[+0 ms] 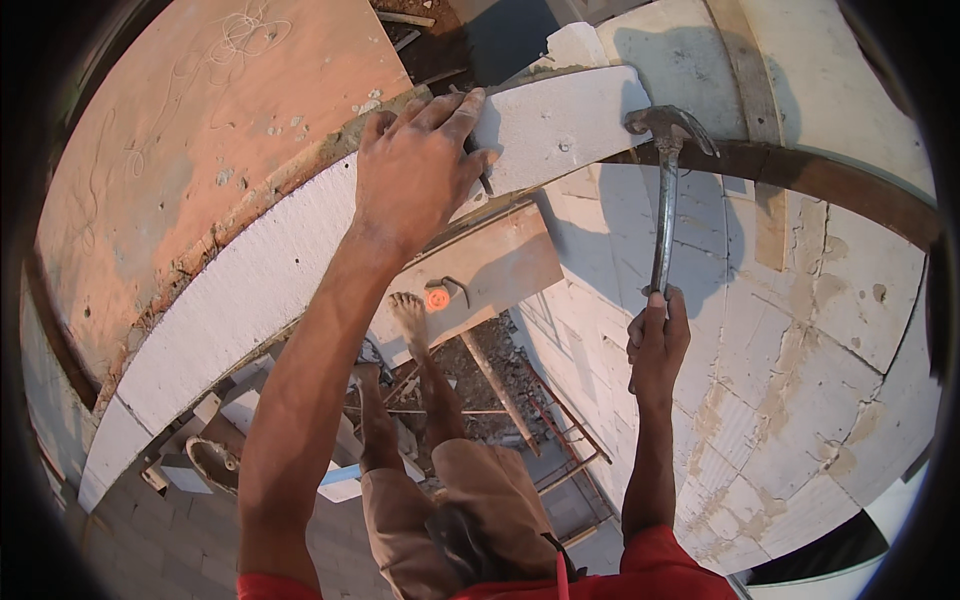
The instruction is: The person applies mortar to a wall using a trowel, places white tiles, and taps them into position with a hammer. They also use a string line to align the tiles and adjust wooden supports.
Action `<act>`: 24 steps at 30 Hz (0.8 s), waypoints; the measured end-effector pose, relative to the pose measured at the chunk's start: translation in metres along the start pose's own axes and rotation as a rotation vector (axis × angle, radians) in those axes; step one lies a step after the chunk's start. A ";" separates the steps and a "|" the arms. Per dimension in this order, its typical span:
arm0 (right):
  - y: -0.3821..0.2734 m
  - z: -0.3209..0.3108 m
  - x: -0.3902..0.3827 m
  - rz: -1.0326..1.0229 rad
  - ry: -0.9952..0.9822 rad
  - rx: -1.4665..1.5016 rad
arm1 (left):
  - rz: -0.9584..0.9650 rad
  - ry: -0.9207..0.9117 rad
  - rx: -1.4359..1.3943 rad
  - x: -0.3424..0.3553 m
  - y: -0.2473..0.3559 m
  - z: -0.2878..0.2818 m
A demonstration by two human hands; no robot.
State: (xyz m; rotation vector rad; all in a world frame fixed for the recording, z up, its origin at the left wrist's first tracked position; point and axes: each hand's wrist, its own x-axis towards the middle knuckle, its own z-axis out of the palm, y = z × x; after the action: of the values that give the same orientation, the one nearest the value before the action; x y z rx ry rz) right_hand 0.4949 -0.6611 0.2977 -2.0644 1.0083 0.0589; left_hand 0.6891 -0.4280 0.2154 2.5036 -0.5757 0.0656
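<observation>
A claw hammer [665,215] with a metal handle is gripped low by my right hand [660,335], its fingers wrapped round. The hammer's head is at the right end of a white block [570,125]; whether they touch, I cannot tell. My left hand [415,180] lies across the row of white blocks, fingers bent over the far edge and thumb toward the right-hand block. Under that thumb shows a dark narrow strip, mostly hidden, perhaps a gap. Leftward, a long white block [260,250] continues the row.
A rough orange-brown board [220,130] lies beyond the blocks at left. Below, my bare feet stand by a plank [500,265] bearing an orange reel [437,299]. A mortared block wall [770,370] rises at right, beside a wooden beam [850,185]. Rubble and scaffold bars lie underneath.
</observation>
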 end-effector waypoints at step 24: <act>0.006 -0.015 0.014 0.009 -0.020 -0.096 | 0.229 -0.188 -0.155 0.068 0.019 0.019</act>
State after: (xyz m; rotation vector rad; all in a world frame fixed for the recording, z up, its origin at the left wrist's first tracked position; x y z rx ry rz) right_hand 0.4957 -0.6825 0.2985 -2.1416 1.0206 0.1346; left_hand 0.7413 -0.4793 0.2204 2.2989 -0.9084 -0.1244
